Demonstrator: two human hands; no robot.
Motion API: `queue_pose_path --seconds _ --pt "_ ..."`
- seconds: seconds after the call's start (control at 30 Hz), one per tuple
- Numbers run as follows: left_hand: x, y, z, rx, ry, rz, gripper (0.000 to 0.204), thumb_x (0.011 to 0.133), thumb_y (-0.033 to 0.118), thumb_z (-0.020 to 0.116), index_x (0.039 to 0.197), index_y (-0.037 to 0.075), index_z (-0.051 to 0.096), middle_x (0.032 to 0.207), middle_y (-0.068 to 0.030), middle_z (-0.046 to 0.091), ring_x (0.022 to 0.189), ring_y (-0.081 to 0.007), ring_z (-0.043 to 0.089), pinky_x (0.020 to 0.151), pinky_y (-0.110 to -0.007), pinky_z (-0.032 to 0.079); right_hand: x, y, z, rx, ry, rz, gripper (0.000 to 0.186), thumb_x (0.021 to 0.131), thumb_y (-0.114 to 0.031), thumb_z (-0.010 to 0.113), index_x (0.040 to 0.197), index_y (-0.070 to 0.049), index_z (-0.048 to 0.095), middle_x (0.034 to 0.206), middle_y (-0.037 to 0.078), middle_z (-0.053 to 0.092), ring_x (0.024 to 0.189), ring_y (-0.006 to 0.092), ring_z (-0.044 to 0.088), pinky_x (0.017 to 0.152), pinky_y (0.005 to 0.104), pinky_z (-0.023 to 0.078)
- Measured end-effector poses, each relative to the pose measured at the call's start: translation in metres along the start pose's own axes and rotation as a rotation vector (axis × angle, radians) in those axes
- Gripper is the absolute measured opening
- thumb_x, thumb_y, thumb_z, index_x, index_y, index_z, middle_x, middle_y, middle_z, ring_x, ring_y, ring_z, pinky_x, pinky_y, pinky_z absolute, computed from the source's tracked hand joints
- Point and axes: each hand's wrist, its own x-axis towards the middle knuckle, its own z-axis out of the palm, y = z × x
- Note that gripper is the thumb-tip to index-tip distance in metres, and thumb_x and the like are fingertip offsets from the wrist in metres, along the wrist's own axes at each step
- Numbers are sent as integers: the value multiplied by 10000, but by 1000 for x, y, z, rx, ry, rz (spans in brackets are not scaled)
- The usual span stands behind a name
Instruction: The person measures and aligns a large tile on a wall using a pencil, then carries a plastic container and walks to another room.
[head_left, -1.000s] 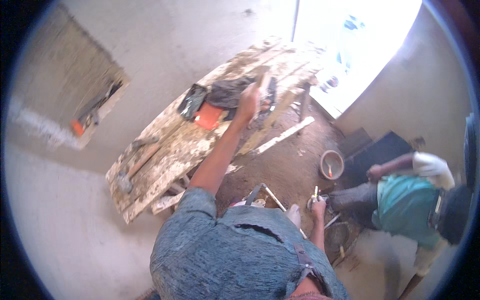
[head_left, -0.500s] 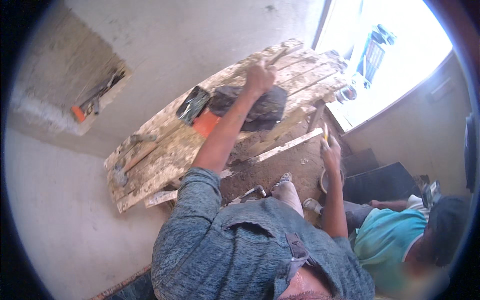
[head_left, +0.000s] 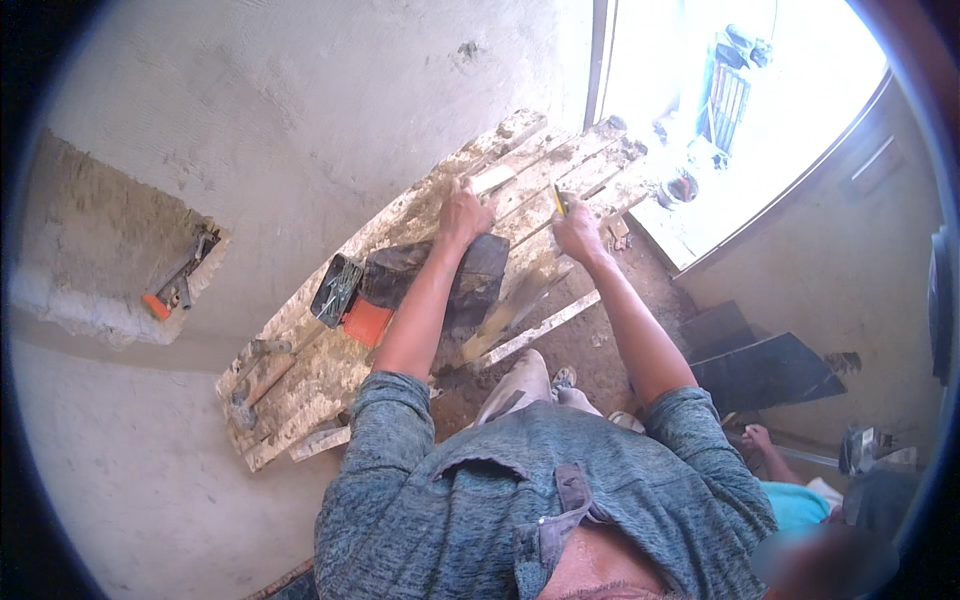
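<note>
Over the far part of a stained plank bench (head_left: 315,395), my left hand (head_left: 463,213) grips a small pale flat piece (head_left: 492,180). To its right, my right hand (head_left: 578,230) is closed around a slim yellow-and-black tool (head_left: 559,199), its exact kind too small to make out. Below my left hand a crumpled black bag or cloth (head_left: 485,272) lies on the planks. Beside it are an orange-red flat object (head_left: 367,322) and a dark open container (head_left: 338,290) of thin metal pieces.
A hammer (head_left: 268,380) rests at the bench's near left end. Tools with an orange handle (head_left: 157,306) lie in a wall recess. Dark panels (head_left: 765,372) lean at the right, near a co-worker in a turquoise top (head_left: 797,503). A bright doorway opens at the far right.
My right hand has come forward and left over the bench with the yellow tool. My left hand has turned the pale piece flatter. The whole view has shifted, and the co-worker appears lower.
</note>
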Motion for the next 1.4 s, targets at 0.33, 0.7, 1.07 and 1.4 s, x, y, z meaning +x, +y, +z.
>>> queue_pose_path --seconds 0.33,0.7,1.07,1.4 --pt "-3 2 9 -23 98 14 587 750 277 652 1208 -54 496 1195 -255 469 1107 -391 495 942 -445 420 64 -13 36 -96 28 -78 456 795 5 475 1251 13 497 1123 258 574 1072 391 549 945 448 426" --pt "8 -13 27 -135 251 191 572 707 205 737 1182 -22 513 1150 -223 507 1097 -386 493 936 -461 405 71 -6 72 -47 21 -180 339 692 28 511 1017 2 603 894 190 629 902 365 605 791 447 485" --pt "7 8 -33 45 -94 310 793 556 301 839 1233 57 508 1235 -184 480 1151 -372 459 967 -438 388 -21 57 15 5 394 -91 350 830 -190 578 1135 -19 576 1117 183 594 1047 306 580 905 390 457" --pt "22 49 -37 -242 -143 490 593 685 242 780 1172 7 536 1215 -179 488 1164 -359 447 996 -427 360 -179 147 -6 219 544 705 352 799 -150 638 1121 -17 591 820 78 652 761 139 623 714 302 501"
